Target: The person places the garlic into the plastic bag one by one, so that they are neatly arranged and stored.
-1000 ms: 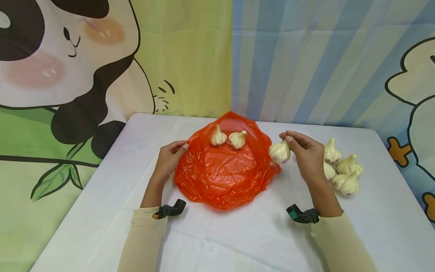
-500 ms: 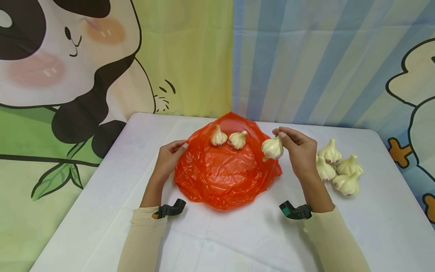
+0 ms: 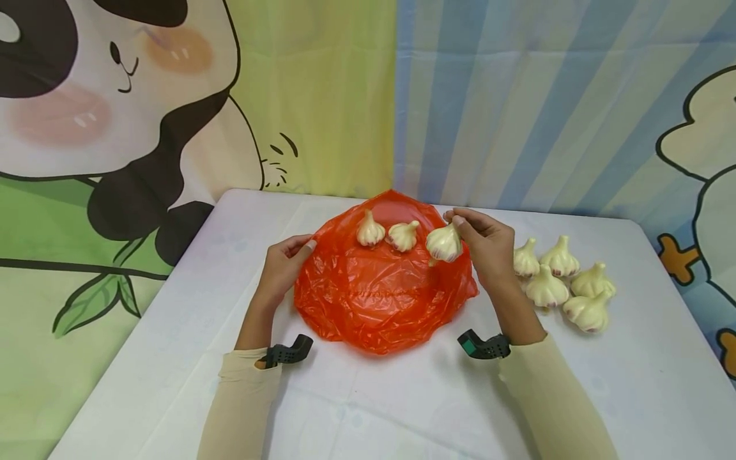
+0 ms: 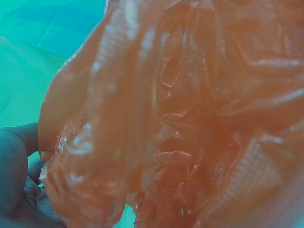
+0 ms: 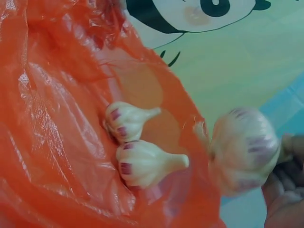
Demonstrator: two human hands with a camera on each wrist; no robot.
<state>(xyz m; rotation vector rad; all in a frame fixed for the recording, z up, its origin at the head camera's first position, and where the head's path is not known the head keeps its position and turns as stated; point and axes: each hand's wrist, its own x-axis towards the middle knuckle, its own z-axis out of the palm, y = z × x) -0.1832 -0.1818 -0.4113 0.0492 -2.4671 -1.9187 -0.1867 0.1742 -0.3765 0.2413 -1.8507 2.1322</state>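
Observation:
A red plastic bag [image 3: 385, 291] lies spread open on the white table. Two garlic bulbs, one on the left [image 3: 370, 230] and one beside it [image 3: 402, 236], rest inside toward its far side. My left hand [image 3: 283, 265] pinches the bag's left rim between thumb and fingers; the left wrist view shows the film [image 4: 118, 118] up close. My right hand [image 3: 485, 246] holds another garlic bulb [image 3: 444, 243] by its stem, over the bag's right rim. In the right wrist view this held bulb [image 5: 244, 152] hangs root end toward the bag, apart from the two inside.
Several more garlic bulbs [image 3: 546, 287] sit in a cluster on the table [image 3: 368, 409] to the right, beyond my right wrist. A printed curtain [image 3: 322, 96] with cartoon animals hangs right behind the table's far edge.
My right hand has moved left with the garlic bulb, from beside the bag to over its right part. More of the bulb cluster shows. My left hand stays at the rim.

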